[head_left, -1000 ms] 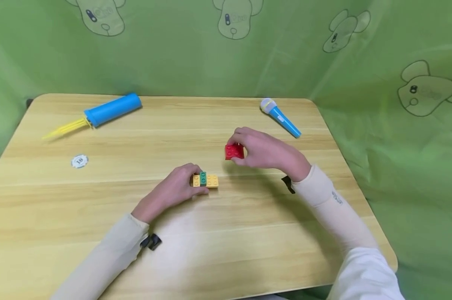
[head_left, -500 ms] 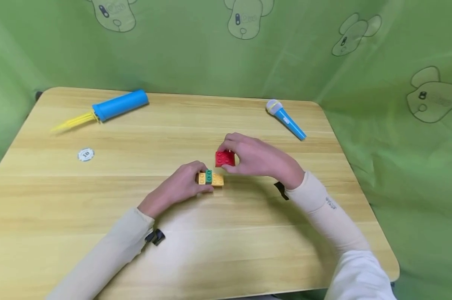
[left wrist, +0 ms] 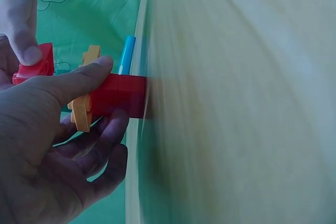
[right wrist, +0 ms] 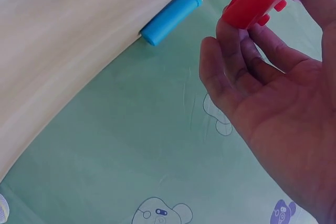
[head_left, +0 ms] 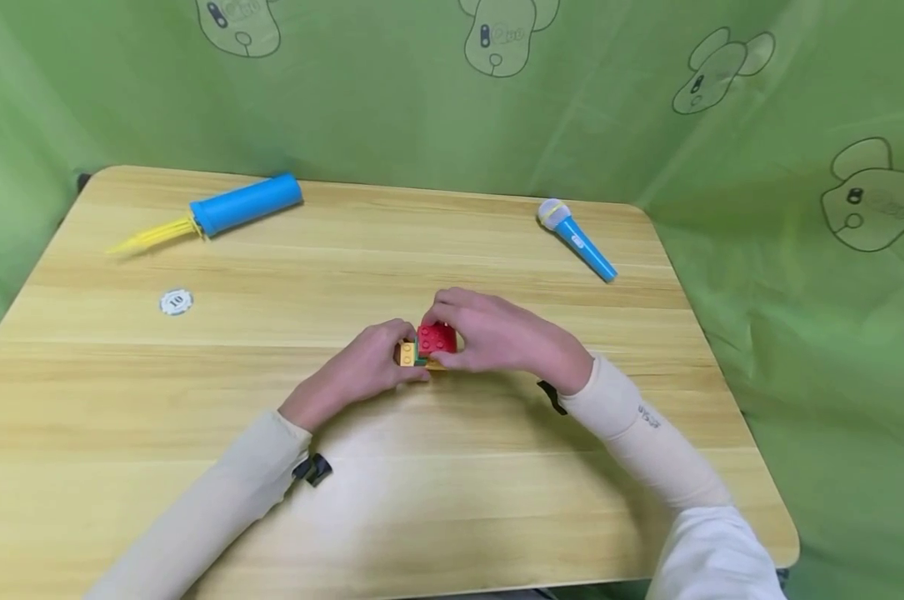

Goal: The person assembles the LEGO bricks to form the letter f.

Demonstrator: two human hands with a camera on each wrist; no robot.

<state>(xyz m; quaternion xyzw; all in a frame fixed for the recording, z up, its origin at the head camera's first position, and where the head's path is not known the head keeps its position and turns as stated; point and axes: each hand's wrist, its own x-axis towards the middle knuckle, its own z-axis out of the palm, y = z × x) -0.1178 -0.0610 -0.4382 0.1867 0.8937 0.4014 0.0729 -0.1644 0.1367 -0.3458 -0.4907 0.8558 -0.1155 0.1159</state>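
In the head view, my left hand (head_left: 365,362) holds a stack of toy building bricks at the middle of the table. The left wrist view shows red bricks (left wrist: 118,95) at its base, on the tabletop, with a yellow brick (left wrist: 81,113) above them. A green brick (head_left: 420,362) tops the yellow and is mostly covered now. My right hand (head_left: 496,333) pinches a loose-looking red brick (head_left: 437,339) between thumb and fingers, right over the green one. Whether the two touch cannot be told. In the right wrist view this red brick (right wrist: 253,3) is tilted, studs showing.
A blue hand pump (head_left: 247,205) with a yellow nozzle lies at the table's back left. Closer in on that side is a round chip (head_left: 177,302) marked 10. A blue toy microphone (head_left: 577,242) lies back right. Green cloth (head_left: 392,100) hangs behind the wooden table (head_left: 452,500).
My right hand has carried the red brick left and toward me, until it overlaps the green brick in view. The left hand keeps its grip on the stack. The head view has shifted slightly.
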